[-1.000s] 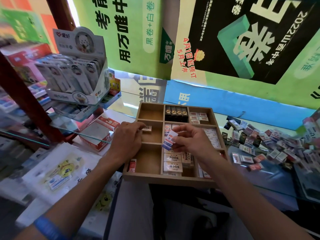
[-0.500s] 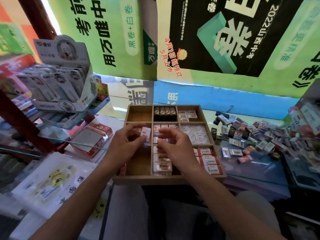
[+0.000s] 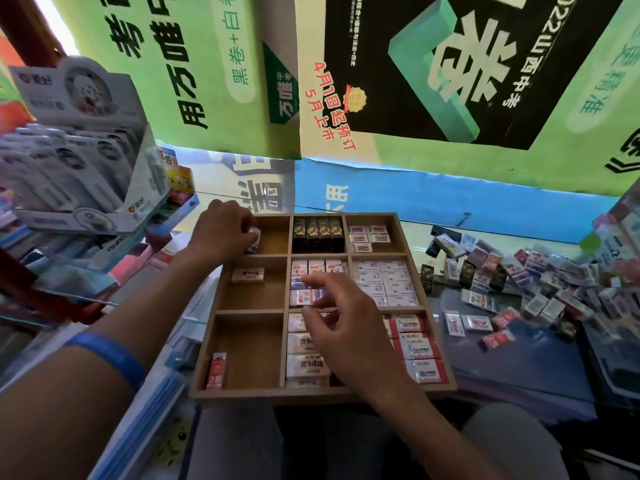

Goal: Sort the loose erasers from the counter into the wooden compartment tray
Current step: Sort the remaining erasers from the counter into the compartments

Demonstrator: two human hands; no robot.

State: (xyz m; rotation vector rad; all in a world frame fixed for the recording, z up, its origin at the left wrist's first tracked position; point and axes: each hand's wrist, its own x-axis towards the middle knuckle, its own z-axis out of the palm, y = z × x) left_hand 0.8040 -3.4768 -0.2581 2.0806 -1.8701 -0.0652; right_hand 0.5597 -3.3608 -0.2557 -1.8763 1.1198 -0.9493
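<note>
The wooden compartment tray (image 3: 322, 396) lies in front of me on the glass counter, three by three compartments. My left hand (image 3: 221, 233) reaches into the far left compartment and pinches a small white and blue eraser (image 3: 254, 239) at its fingertips. My right hand (image 3: 341, 320) hovers over the middle column with loosely curled fingers and holds nothing; its fingertips are just above the white and blue erasers (image 3: 304, 296) in the centre compartment. A lone white eraser (image 3: 247, 274) lies in the middle left compartment, a red one (image 3: 217, 370) in the near left. A pile of loose erasers (image 3: 526, 275) covers the counter to the right.
Black erasers (image 3: 318, 233) fill the far middle compartment; white ones (image 3: 386, 282) and red-and-white ones (image 3: 420, 351) fill the right column. A display box of packaged goods (image 3: 79, 150) stands on a shelf at left. Posters (image 3: 415, 81) hang behind the counter.
My left hand has carried the white and blue eraser from the middle of the tray up into the far left compartment. My right hand has let go and drawn back over the middle column.
</note>
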